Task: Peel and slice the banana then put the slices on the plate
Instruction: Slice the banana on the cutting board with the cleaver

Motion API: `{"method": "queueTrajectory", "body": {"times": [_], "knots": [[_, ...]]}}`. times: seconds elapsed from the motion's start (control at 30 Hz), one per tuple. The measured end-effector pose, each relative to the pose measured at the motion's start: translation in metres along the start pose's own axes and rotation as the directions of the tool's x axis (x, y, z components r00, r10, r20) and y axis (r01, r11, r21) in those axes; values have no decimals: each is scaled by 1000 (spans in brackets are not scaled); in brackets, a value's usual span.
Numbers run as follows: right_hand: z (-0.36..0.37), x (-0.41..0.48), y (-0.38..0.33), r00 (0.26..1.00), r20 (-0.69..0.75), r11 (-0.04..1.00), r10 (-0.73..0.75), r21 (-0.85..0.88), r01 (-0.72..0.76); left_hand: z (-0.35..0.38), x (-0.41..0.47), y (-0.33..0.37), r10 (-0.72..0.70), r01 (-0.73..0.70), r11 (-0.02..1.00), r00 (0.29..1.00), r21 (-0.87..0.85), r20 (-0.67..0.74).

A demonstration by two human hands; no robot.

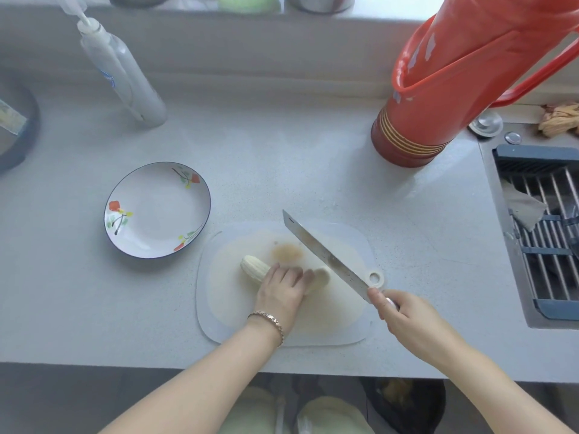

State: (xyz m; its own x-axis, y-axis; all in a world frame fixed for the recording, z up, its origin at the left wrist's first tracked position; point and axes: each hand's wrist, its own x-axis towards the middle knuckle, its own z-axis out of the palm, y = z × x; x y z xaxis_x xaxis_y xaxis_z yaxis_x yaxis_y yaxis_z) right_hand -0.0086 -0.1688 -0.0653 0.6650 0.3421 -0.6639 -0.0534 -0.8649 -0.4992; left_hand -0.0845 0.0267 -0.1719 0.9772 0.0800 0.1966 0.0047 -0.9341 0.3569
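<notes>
Plate (pixel 156 214) just beside board's (pixel 329 324) far-left corner

Middle of banana (pixel 253 268) hidden under left hand (pixel 282 292), only its two ends show; knife (pixel 322 256) handle buried in right hand (pixel 404 317). Red flask (pixel 438 98) cut off by top and right edges, pump bottle (pixel 125 76) head cropped at top, sink rack (pixel 545 233) runs off right. Sill items (pixel 247 1) cropped and blurred, can't identify.

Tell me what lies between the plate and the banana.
In the head view, only a narrow strip of bare counter and the left edge of the board lie between the plate and the banana.
</notes>
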Motion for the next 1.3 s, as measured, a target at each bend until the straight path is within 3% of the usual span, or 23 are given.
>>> {"method": "queueTrajectory", "body": {"times": [0.33,0.53,0.67,0.73,0.8,0.83,0.87,0.9,0.93,1.0,1.07,1.1,1.17,1.3], "knots": [[-7,12,-4,998,59,988,6,-155,3,3,0,-2,9,-8,1000,1000,22,-24],[9,24,7,998,23,989,-55,-135,57,2,-2,-5,23,-24,997,1000,71,11],[20,24,20,998,-17,997,-59,57,60,0,2,-10,60,-63,992,998,107,32],[21,23,22,1000,-2,980,-23,199,23,-7,7,-10,84,-80,990,996,112,-32],[20,21,23,1000,17,935,23,355,-28,-26,15,-4,20,-21,1000,994,-4,-108],[17,20,23,999,19,911,40,411,-44,-40,20,1,-117,93,982,983,-167,-143],[14,18,22,999,14,891,50,451,-51,-56,27,8,-327,254,887,935,-386,-136],[11,17,20,999,7,877,52,478,-49,-69,34,14,-532,407,666,846,-625,-16],[7,15,19,999,-4,868,52,495,-43,-77,41,17,-659,471,348,738,-811,145],[3,13,17,998,-25,863,55,504,-35,-81,50,16,-738,374,-211,546,-903,398],[1,11,15,998,-32,861,59,507,-34,-74,53,10,-676,226,-591,385,-775,628],[0,10,14,998,-30,862,57,505,-34,-69,51,7,-635,180,-692,310,-699,708],[2,7,13,998,-30,865,56,500,-33,-58,43,3,-614,194,-740,195,-643,765],[6,2,12,997,-24,881,68,470,-49,-42,20,-1,-706,410,-602,127,-685,696]]}}
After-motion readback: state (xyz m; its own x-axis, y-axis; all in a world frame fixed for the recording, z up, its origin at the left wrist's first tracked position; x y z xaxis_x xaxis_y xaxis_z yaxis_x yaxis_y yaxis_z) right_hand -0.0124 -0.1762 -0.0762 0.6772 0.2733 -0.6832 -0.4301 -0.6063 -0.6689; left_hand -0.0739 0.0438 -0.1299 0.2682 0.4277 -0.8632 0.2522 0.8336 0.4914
